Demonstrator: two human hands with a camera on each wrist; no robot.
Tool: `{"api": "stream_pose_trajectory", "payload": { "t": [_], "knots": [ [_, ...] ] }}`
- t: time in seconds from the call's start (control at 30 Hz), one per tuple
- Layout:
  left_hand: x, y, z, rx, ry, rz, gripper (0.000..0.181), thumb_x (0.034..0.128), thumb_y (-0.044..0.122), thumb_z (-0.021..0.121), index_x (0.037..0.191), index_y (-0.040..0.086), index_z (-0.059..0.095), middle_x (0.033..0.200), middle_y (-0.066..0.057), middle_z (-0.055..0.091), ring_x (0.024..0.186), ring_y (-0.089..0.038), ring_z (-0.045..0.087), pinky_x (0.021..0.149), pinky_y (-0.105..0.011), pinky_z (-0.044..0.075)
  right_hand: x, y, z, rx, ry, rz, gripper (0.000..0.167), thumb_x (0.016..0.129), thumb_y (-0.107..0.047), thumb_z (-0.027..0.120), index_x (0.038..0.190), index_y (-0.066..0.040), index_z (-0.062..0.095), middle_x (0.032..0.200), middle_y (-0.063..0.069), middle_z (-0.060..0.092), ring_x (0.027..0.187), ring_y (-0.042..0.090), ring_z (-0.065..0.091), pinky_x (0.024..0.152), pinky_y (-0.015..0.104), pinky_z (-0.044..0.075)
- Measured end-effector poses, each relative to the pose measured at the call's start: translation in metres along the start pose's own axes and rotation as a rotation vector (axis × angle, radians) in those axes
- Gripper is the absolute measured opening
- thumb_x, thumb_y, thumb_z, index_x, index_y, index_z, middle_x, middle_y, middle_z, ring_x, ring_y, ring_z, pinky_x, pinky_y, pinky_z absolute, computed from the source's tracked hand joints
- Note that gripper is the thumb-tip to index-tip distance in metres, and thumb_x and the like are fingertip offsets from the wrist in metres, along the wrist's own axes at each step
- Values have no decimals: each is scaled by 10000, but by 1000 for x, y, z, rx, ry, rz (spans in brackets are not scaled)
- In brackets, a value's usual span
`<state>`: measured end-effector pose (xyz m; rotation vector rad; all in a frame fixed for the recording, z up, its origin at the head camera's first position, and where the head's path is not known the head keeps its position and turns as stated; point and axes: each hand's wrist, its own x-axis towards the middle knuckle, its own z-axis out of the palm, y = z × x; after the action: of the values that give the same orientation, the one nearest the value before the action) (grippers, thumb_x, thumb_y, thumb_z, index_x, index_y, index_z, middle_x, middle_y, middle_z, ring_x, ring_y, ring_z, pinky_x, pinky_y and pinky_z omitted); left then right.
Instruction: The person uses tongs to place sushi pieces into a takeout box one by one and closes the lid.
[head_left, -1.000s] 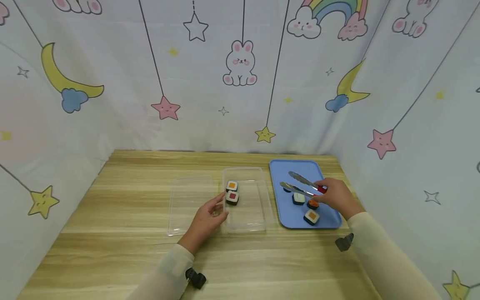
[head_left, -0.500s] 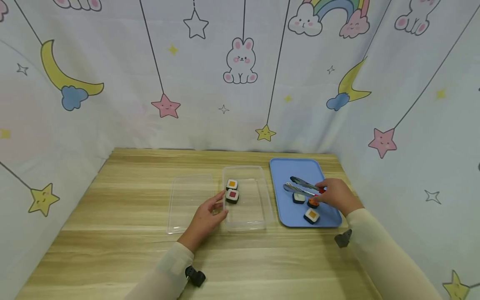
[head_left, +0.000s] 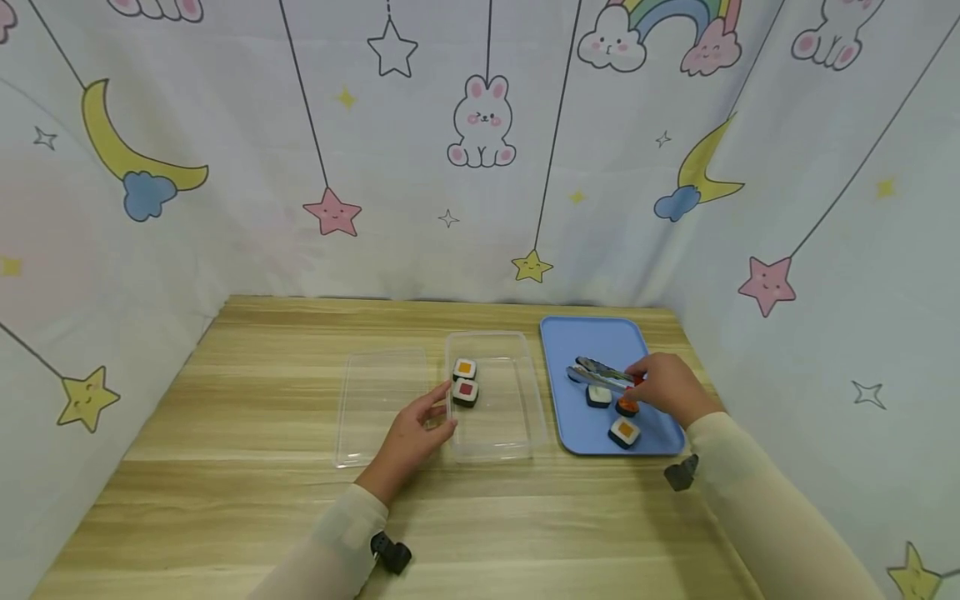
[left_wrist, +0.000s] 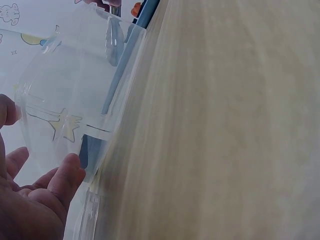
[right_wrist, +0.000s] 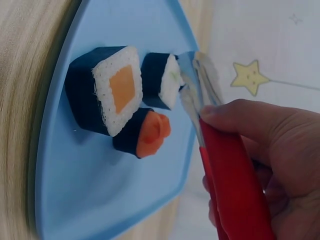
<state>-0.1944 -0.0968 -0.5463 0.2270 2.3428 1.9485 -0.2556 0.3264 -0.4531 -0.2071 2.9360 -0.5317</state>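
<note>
My right hand [head_left: 677, 385] grips the red handles of metal tongs [head_left: 606, 374] above the blue tray [head_left: 588, 333]. The tongs' tips are close together around a dark piece at the tray's left, mostly hidden. Nearby on the tray lie a pale-centred roll [head_left: 598, 397], an orange-topped piece [head_left: 627, 406] and an orange-centred roll [head_left: 624, 432]. In the right wrist view the red handles [right_wrist: 232, 185] sit between thumb and fingers. My left hand [head_left: 411, 433] touches the left wall of the clear box [head_left: 501, 417], fingers spread, thumb apart. Inside stand an orange-centred roll [head_left: 465, 369] and a red-centred roll [head_left: 465, 392].
A clear lid [head_left: 378, 408] lies flat left of the box, partly behind the left hand. Wooden tabletop [head_left: 480, 525] extends in front of the box and tray. A patterned curtain [head_left: 405, 250] hangs behind the table and along both sides.
The right hand has squeezed the tongs, bringing their arms closer together over the dark piece at the tray's left. The left hand and the box have stayed in place.
</note>
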Motion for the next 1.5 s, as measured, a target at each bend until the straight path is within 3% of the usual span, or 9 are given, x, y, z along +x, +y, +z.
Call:
{"api": "stream_pose_trajectory", "payload": {
  "t": [0.33, 0.57, 0.8, 1.13, 1.23, 1.37, 1.5],
  "knots": [
    [-1, -2, 2, 12, 8, -6, 647, 942, 63, 735, 1547, 130, 513, 1584, -102, 474, 1318, -333, 593, 1005, -461, 548, -3, -4, -5, 49, 76, -21, 386, 830, -189, 857, 1157, 2, 781, 928, 63, 731, 832, 236, 585, 674, 332, 490],
    [0, -3, 1, 15, 5, -1, 652, 939, 66, 742, 1546, 136, 515, 1579, -80, 484, 1316, -321, 596, 1006, -461, 548, -11, -37, -17, 83, 104, -106, 396, 849, -207, 863, 1200, -43, 777, 1052, 97, 743, 934, 262, 656, 754, 398, 570],
    [1, -4, 1, -3, 6, 12, 648, 934, 49, 743, 1539, 109, 518, 1578, -94, 486, 1307, -341, 601, 991, -447, 557, -15, -89, -6, 90, 20, -260, 363, 844, -194, 870, 1183, -91, 794, 991, 18, 730, 807, 156, 640, 684, 337, 551],
    [-3, 9, 3, -28, 14, -2, 659, 933, -21, 722, 1545, 56, 490, 1561, -214, 471, 1317, -419, 575, 991, -492, 551, -5, -153, 23, -87, -122, -463, 272, 827, -115, 864, 1095, -111, 823, 957, -4, 727, 772, 89, 598, 684, 297, 532],
    [-3, 13, 3, -31, 6, -9, 669, 924, -39, 720, 1544, 38, 484, 1546, -252, 471, 1313, -440, 572, 988, -494, 551, -2, -162, 30, -132, -135, -480, 233, 825, -89, 849, 1050, -143, 831, 878, -54, 689, 717, 72, 558, 645, 280, 491],
    [-1, 8, 3, -40, 14, 2, 665, 918, -31, 724, 1539, 59, 502, 1543, -236, 483, 1309, -425, 580, 984, -463, 554, -1, -167, 37, -174, -139, -483, 144, 825, -101, 846, 951, -165, 815, 771, -82, 593, 664, 89, 482, 605, 288, 416],
    [1, 0, 2, -43, 23, 17, 656, 917, 0, 739, 1530, 98, 527, 1546, -185, 500, 1299, -386, 598, 975, -440, 562, 0, -162, 35, -146, -147, -459, 229, 811, -146, 870, 1035, -149, 820, 864, -74, 652, 737, 84, 551, 653, 287, 488]
  ]
}}
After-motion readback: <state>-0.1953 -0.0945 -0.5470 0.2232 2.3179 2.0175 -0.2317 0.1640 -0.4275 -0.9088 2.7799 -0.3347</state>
